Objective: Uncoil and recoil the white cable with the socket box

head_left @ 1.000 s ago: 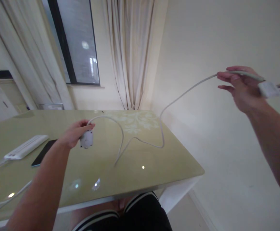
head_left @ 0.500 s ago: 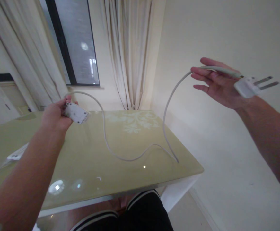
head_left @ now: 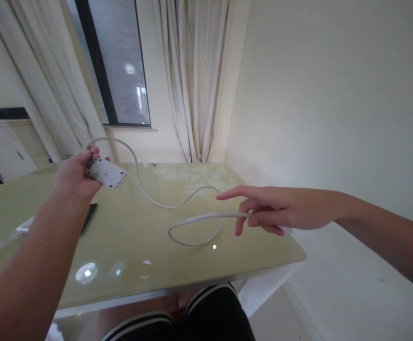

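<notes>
My left hand [head_left: 73, 174] is closed round a small white socket block [head_left: 106, 173], held up above the far left of the glass table [head_left: 149, 246]. A white cable [head_left: 157, 203] runs from the block, curves down to the tabletop, forms a loop and rises to my right hand [head_left: 273, 210]. My right hand is low over the table's right edge, its lower fingers curled round the cable near the plug end, the index finger pointing left. The plug itself is mostly hidden behind that hand.
A black phone [head_left: 88, 217] lies on the table by my left forearm, with a white power strip [head_left: 23, 226] and its cord partly hidden behind the arm. Curtains and a window stand behind the table. A plain wall is at the right. My knees are under the near edge.
My right hand has come down and to the left from shoulder height to the table's edge, bringing the plug end with it. The cable now lies in a loop. My left hand lifted the block earlier.
</notes>
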`<state>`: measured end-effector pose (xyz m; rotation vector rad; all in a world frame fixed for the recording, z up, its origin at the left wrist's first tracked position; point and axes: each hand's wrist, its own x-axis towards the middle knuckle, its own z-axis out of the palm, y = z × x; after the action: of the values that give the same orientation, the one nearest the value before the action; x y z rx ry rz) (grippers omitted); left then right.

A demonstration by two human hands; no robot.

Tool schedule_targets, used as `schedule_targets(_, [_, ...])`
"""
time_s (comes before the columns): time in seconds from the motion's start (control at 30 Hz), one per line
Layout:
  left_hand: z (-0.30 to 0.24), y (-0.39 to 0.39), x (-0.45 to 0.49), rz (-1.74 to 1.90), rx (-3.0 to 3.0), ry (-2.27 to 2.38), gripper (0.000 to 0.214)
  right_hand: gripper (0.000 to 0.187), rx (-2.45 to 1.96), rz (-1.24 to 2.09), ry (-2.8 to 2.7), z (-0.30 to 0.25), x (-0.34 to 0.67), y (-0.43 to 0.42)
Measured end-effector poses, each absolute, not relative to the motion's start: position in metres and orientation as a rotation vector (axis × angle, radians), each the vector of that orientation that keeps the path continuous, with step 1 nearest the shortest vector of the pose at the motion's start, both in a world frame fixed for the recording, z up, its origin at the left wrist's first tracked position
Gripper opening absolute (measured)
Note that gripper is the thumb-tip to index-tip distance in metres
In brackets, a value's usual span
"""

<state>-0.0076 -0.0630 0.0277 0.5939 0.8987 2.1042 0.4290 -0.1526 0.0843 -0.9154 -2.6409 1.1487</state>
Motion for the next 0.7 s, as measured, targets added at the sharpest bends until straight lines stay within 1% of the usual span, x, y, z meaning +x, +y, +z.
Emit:
schedule_targets(0.1, [0.032,-0.069,-0.009,2.062,0.496,0.877,0.027,0.030,-0.950,0.748,-2.949,0.071,0.430,-0.134])
schedule_targets(0.2, [0.033,-0.073,-0.008,2.058,0.483,0.878,0.027,0.030,-1.006,0.103,-3.157,0.064,0.446,-0.104])
schedule_targets(0.27, [0.031,-0.076,-0.008,2.065,0.460,0.883,0.027,0.028,-0.892,-0.275,-3.147,0.063,0.457,-0.088])
schedule_targets(0.37, [0.027,-0.078,-0.009,2.037,0.459,0.912,0.029,0.024,-0.703,-0.607,-3.054,0.062,0.464,-0.079])
schedule_targets(0.43, [0.024,-0.078,-0.011,2.019,0.471,0.919,0.030,0.022,-0.672,-0.774,-3.032,0.058,0.464,-0.081])
schedule_targets(0.5, [0.023,-0.079,-0.012,2.018,0.471,0.915,0.030,0.020,-0.708,-0.884,-3.041,0.051,0.462,-0.085])
schedule_targets(0.57, [0.022,-0.079,-0.014,2.020,0.463,0.913,0.030,0.020,-0.787,-0.855,-3.049,0.043,0.461,-0.087])
schedule_targets(0.63, [0.022,-0.080,-0.014,2.022,0.456,0.926,0.030,0.022,-0.888,-0.646,-3.052,0.037,0.462,-0.087])
schedule_targets(0.7, [0.022,-0.082,-0.015,2.039,0.444,0.953,0.029,0.028,-0.981,-0.277,-3.038,0.035,0.465,-0.085])
